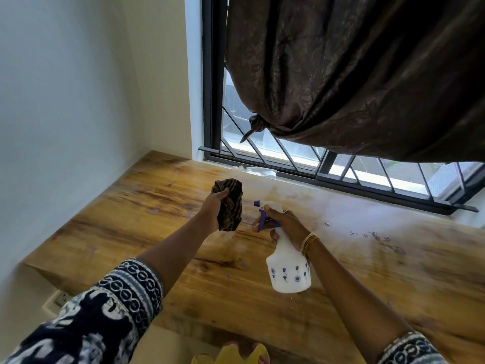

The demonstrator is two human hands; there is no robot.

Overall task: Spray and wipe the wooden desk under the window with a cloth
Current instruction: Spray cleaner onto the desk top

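Observation:
The wooden desk (162, 206) runs under the window, with small purple flecks scattered on its top. My left hand (214, 206) grips a bunched brown striped cloth (231, 203) held above the desk's middle. My right hand (284, 225) holds a white spray bottle (288, 271) by its neck, fingers at the blue trigger (263, 219). The nozzle points left and away, toward the cloth and the window side. The bottle hangs above the desk, just right of the cloth.
A dark brown knotted curtain (354, 74) hangs over the barred window (288, 158) behind the desk. A white wall (65, 114) closes the left side. A wall socket (61, 298) sits below the desk's left end. Clear plastic (259, 171) lies by the sill.

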